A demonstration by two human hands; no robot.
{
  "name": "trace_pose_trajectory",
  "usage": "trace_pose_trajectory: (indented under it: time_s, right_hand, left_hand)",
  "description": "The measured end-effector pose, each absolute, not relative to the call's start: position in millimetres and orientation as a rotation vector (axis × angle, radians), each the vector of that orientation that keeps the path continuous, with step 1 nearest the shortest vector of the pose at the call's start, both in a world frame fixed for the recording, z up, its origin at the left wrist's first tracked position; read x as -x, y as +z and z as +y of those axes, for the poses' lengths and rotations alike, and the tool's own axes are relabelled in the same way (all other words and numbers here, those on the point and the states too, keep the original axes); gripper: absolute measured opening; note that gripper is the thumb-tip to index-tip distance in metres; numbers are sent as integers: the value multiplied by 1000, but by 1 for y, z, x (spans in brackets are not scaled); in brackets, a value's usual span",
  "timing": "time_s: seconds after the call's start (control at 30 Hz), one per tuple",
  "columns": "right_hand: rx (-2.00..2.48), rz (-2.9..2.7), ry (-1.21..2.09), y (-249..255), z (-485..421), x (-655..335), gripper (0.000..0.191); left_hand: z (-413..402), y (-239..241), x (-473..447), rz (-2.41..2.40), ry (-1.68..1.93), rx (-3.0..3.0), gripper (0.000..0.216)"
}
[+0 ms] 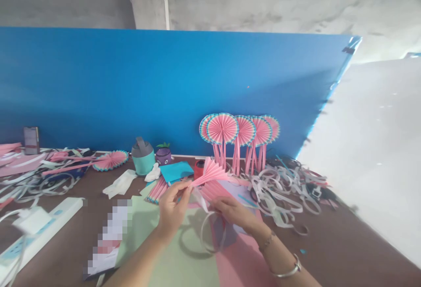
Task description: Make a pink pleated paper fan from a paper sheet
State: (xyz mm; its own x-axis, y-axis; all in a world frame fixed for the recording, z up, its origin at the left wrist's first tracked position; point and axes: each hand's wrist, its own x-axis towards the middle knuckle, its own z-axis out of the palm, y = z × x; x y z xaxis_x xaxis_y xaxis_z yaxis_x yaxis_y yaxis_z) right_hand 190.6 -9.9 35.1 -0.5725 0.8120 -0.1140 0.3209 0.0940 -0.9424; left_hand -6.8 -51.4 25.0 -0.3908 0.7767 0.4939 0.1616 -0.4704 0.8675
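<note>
My left hand (173, 208) pinches the folded end of a pink pleated paper fan (210, 172), which is half spread above the table. My right hand (235, 213) grips the lower pink pleats of the same fan (210, 190), with a curled white paper strip (210, 232) hanging beneath it. Pale green (184, 260) and pink paper sheets (240, 265) lie under my hands. A bundle of folded pink strips (157, 189) rests just left of my left hand.
Finished round pink fans on sticks (238, 131) lean against the blue board (131, 90). A heap of white paper strips (283, 186), a teal cup (143, 157), a purple pot (163, 154), a power strip (36, 230), a phone (31, 140) and a flat fan (110, 161) are around.
</note>
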Motion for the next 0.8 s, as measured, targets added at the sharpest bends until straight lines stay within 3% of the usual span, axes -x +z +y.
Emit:
trace_pose_trajectory:
  time_s: [0.13,0.63,0.8]
  right_hand:
    - [1059,-2005,1601,38,-8,-199,48]
    - [801,-1880,1955,46,-11,-202,37]
    - [885,-1796,1590,56,-2,-216,37]
  left_hand:
    - [-48,28,11,1323,1953,-1336,21]
    - [-50,46,15,1354,2046,-1207,24]
    - [-49,49,18,1339,2010,-1178,25]
